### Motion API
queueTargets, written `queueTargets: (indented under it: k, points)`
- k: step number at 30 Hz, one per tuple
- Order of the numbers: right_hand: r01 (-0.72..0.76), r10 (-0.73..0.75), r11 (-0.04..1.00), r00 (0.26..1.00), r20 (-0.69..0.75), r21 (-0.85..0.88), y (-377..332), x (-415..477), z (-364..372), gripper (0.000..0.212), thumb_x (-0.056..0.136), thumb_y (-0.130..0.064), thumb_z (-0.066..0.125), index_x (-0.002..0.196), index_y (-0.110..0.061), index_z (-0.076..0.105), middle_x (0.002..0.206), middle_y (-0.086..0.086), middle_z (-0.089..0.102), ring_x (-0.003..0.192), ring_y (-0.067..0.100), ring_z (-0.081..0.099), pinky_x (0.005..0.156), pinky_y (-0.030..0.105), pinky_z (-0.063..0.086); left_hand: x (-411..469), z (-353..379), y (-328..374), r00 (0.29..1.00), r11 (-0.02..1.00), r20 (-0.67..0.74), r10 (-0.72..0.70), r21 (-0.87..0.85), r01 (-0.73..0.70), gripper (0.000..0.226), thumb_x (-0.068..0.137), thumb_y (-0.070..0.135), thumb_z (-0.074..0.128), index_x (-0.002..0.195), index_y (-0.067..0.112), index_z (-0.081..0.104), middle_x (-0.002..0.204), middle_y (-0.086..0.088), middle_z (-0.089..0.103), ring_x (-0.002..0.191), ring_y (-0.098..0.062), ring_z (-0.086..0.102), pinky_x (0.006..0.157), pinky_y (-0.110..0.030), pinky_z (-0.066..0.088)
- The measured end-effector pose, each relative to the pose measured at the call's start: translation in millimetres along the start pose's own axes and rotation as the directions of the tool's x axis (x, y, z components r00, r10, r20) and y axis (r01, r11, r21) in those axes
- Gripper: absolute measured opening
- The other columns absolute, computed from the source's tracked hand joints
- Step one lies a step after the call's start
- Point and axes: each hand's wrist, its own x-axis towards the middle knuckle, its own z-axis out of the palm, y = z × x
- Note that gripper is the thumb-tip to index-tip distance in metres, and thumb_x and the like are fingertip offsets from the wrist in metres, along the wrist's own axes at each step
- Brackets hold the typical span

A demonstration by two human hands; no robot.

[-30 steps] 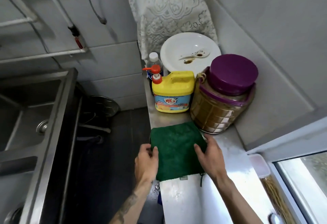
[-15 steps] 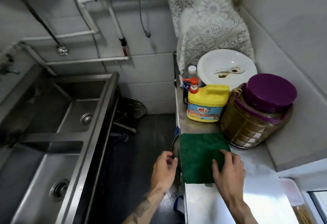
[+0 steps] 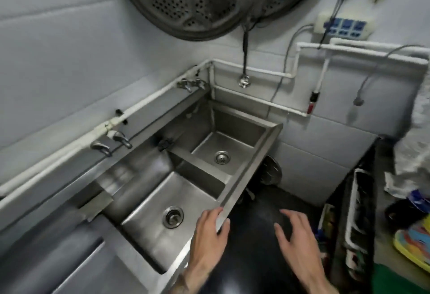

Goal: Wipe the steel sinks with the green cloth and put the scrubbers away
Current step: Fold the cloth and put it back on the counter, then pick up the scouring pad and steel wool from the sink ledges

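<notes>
Fingers (image 3: 217, 214) of the left hand (image 3: 207, 245) are spread wide and hold nothing; their tips touch or sit just over the front rim of the steel sinks (image 3: 251, 165). The right hand (image 3: 295, 245) is also wide open and holds nothing. It hangs over the dark floor (image 3: 251, 231), apart from the sinks.

A bit of the green cloth (image 3: 400, 279) shows at the bottom right corner, lying on the worktop (image 3: 381, 242). From the right hand it is at about four o'clock, close by. From the left hand it is further off, past the right hand. So I think the right hand is the one to reach back for it, if more wiping is needed.

The near bowl (image 3: 149, 231) with its drain (image 3: 173, 217) is at about nine o'clock from the left hand. The far bowl (image 3: 223, 154) is at about twelve o'clock. The sinks run long from bottom left to top right. Both bowls look bare, and no scrubbers show anywhere. Taps (image 3: 111, 142) sit along the back wall.
</notes>
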Motion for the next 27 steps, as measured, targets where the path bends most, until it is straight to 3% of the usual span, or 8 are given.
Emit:
queueTargets:
  k: [3, 6, 9, 11, 16, 19, 23, 27]
  points:
    - [0.145, -0.147, 0.989, 0.985, 0.086, 0.036, -70.1, 22.6, 50.6, 0.037, 0.089, -0.02, 0.075, 0.124, -0.022, 0.063, 0.115, -0.011, 0.052, 0.107, 0.011, 0.06, 0.096, 0.02, 0.041, 16.6, -64.7, -53.3, 0.991, 0.997, -0.111, -0.076, -0.031, 0.073, 0.039, 0.104, 0.042, 0.056, 0.142, 0.033, 0.057, 0.135, 0.016, 0.056, 0.126, -0.001, 0.05, 0.1, -0.017, 0.038]
    - [0.218, -0.231, 0.972, 0.954, 0.189, 0.085, -130.7, 38.1, 92.7, 0.038, 0.092, -0.023, 0.072, 0.127, -0.027, 0.059, 0.121, -0.01, 0.053, 0.093, 0.001, 0.06, 0.091, 0.026, 0.047, 28.8, -120.8, -103.1, 0.962, 0.985, -0.214, -0.168, -0.068, 0.157, 0.038, 0.103, 0.042, 0.059, 0.139, 0.032, 0.06, 0.128, 0.017, 0.056, 0.124, -0.008, 0.057, 0.101, -0.02, 0.042]
    - [0.286, -0.302, 0.953, 0.905, 0.299, 0.098, -180.6, 55.3, 136.9, 0.04, 0.094, -0.026, 0.07, 0.131, -0.029, 0.056, 0.126, -0.011, 0.05, 0.096, -0.001, 0.058, 0.092, 0.023, 0.042, 36.7, -167.7, -148.5, 0.92, 0.97, -0.308, -0.244, -0.098, 0.225, 0.042, 0.102, 0.04, 0.062, 0.142, 0.026, 0.06, 0.135, 0.011, 0.059, 0.131, -0.014, 0.058, 0.111, -0.028, 0.044]
    - [0.325, -0.341, 0.94, 0.881, 0.328, 0.103, -208.3, 68.3, 163.5, 0.04, 0.093, -0.023, 0.071, 0.131, -0.025, 0.059, 0.123, -0.009, 0.051, 0.105, 0.008, 0.058, 0.095, 0.024, 0.041, 39.2, -192.7, -172.0, 0.893, 0.961, -0.355, -0.277, -0.098, 0.259, 0.043, 0.103, 0.039, 0.061, 0.142, 0.022, 0.061, 0.138, 0.003, 0.063, 0.131, -0.016, 0.058, 0.113, -0.03, 0.044]
    - [0.462, -0.45, 0.882, 0.764, 0.462, 0.094, -256.7, 124.0, 243.7, 0.04, 0.091, -0.019, 0.073, 0.13, -0.018, 0.062, 0.127, 0.001, 0.059, 0.115, 0.018, 0.06, 0.095, 0.026, 0.04, 58.6, -239.6, -227.6, 0.796, 0.913, -0.456, -0.398, -0.115, 0.391, 0.038, 0.104, 0.037, 0.06, 0.139, 0.022, 0.062, 0.135, -0.001, 0.065, 0.125, -0.018, 0.059, 0.099, -0.027, 0.045]
    - [0.53, -0.489, 0.843, 0.685, 0.54, 0.093, -278.9, 173.2, 299.9, 0.041, 0.091, -0.017, 0.073, 0.131, -0.015, 0.062, 0.128, 0.005, 0.06, 0.118, 0.021, 0.058, 0.096, 0.025, 0.039, 79.7, -253.6, -258.5, 0.707, 0.862, -0.507, -0.493, -0.172, 0.478, 0.042, 0.104, 0.033, 0.06, 0.142, 0.019, 0.059, 0.139, -0.005, 0.063, 0.132, -0.026, 0.056, 0.106, -0.036, 0.047]
    - [0.579, -0.486, 0.813, 0.613, 0.622, 0.064, -300.4, 238.3, 368.7, 0.039, 0.088, -0.016, 0.074, 0.126, -0.015, 0.063, 0.119, 0.007, 0.061, 0.115, 0.028, 0.058, 0.092, 0.029, 0.042, 116.5, -256.3, -296.4, 0.614, 0.788, -0.522, -0.592, -0.213, 0.578, 0.044, 0.102, 0.03, 0.064, 0.143, 0.014, 0.059, 0.141, -0.011, 0.061, 0.136, -0.031, 0.053, 0.109, -0.039, 0.047]
    - [0.628, -0.488, 0.778, 0.583, 0.649, 0.021, -306.2, 296.9, 416.6, 0.03, 0.087, -0.008, 0.075, 0.115, -0.009, 0.063, 0.104, 0.004, 0.049, 0.106, 0.04, 0.057, 0.09, 0.04, 0.044, 154.5, -250.4, -340.9, 0.585, 0.737, -0.487, -0.648, -0.209, 0.643, 0.047, 0.101, 0.026, 0.065, 0.145, 0.01, 0.057, 0.141, -0.016, 0.059, 0.132, -0.036, 0.054, 0.103, -0.039, 0.047]
